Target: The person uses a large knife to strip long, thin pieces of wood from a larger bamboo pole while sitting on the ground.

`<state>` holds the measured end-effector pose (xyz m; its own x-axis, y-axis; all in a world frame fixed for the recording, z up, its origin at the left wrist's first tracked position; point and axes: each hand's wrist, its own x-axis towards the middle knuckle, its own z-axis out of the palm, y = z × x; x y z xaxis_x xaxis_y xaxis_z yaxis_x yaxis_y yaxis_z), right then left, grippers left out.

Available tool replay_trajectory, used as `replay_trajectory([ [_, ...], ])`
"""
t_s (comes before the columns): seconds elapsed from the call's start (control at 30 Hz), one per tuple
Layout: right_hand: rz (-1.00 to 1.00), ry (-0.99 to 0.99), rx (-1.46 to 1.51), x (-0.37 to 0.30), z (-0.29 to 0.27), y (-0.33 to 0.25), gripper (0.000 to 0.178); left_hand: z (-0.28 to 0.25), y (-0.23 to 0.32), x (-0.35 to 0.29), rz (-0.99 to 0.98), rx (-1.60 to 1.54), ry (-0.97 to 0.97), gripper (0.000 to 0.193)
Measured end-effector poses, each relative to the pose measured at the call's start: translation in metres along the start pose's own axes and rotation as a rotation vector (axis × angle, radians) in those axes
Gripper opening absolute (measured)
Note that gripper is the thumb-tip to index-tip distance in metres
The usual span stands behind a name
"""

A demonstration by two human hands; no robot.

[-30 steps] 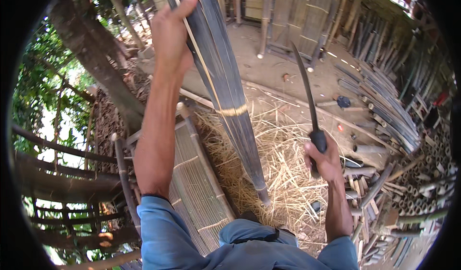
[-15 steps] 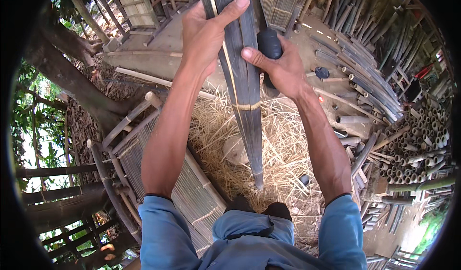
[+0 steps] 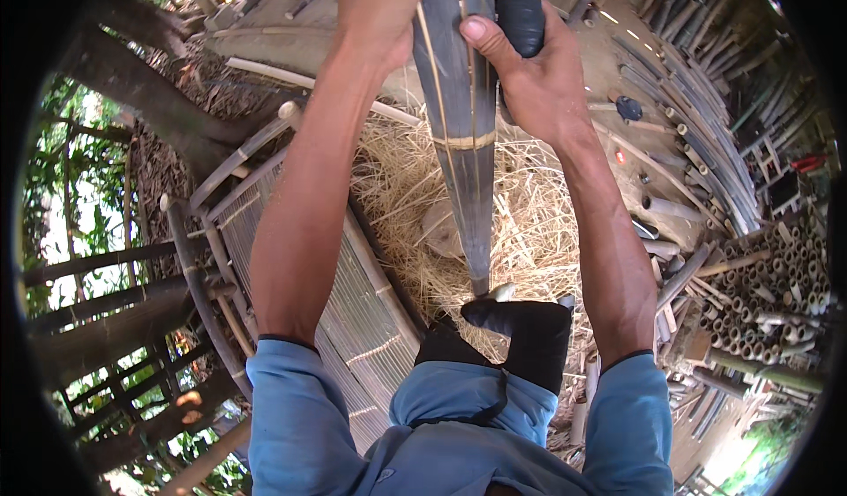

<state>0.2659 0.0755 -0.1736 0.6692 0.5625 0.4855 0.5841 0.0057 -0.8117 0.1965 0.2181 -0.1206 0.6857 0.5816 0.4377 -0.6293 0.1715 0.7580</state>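
Note:
A long dark bamboo pole [image 3: 454, 81] stands upright before me, with lengthwise splits showing pale edges and a light ring at one node. Around its upper part my left hand [image 3: 379, 19] is closed, its fingertips cut off by the top edge. My right hand [image 3: 547, 81] is closed round the black handle of a machete [image 3: 520, 26], its thumb pressed against the bamboo's right side. Little of the blade shows above the handle. The pole's narrow-looking lower end comes down beside my dark-clad legs [image 3: 540, 337].
Straw-like shavings [image 3: 401, 178] cover the ground, with a pale round block [image 3: 441, 229] among them. A slatted bamboo bench [image 3: 344, 319] stands at left. Stacked cut bamboo tubes [image 3: 750, 297] and long poles [image 3: 697, 125] lie at right. A tree trunk [image 3: 159, 99] leans at far left.
Both hands and the bamboo's upper part have risen in the picture, the right hand also shifting right. One leg has come forward beside the pole's lower end. Both grips stay closed.

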Motion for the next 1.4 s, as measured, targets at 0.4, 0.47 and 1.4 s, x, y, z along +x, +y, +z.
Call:
replay_trajectory([
  [0.4,-0.181,-0.143,0.273,-0.002,0.038,0.010,0.029,-0.032,0.053,-0.060,0.105,0.211,0.198,0.031],
  [0.47,-0.187,-0.159,0.222,-0.005,0.031,0.011,0.029,-0.065,0.062,-0.075,0.166,0.128,0.022,0.025],
  [1.4,0.195,-0.032,0.296,-0.031,-0.152,-0.009,0.057,-0.044,0.039,-0.197,-0.055,0.246,0.290,0.048],
])
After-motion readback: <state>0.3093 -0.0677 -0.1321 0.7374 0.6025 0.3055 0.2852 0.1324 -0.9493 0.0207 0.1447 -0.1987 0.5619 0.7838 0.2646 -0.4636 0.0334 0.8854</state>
